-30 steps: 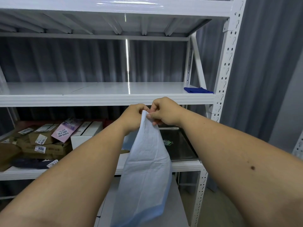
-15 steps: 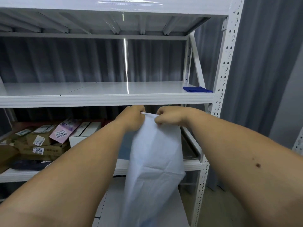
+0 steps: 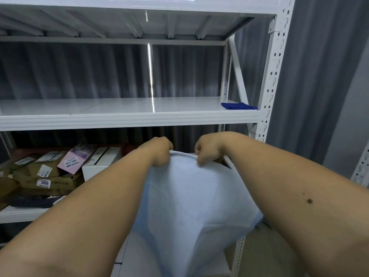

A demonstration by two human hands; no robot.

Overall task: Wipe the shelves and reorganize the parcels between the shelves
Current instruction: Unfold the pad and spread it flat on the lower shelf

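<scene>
Parcels (image 3: 50, 172) lie crowded on the lower shelf (image 3: 22, 213) at the left, boxes and brown bags leaning on each other with their labels up; the middle shelf (image 3: 127, 118) above them is bare except for a folded blue cloth (image 3: 238, 106) at its right end, near the upright post (image 3: 276, 62). I judge the cloth rests there so it is near for wiping, and that this bare shelf is where parcels will go. In front of the lower shelf hangs a pale blue-white bag (image 3: 191, 206); the left hand (image 3: 159, 151) and the right hand (image 3: 207, 150) are both closed in a pinch on its top edge, a little apart from each other, so the edge is stretched between them like a small arch. Held in this way the bag hangs by its own weight; its long axis runs up and down, the pinched edge on top, the wider part falling toward the floor. I think the hands spread it to straighten or open it; which one I cannot tell.
</scene>
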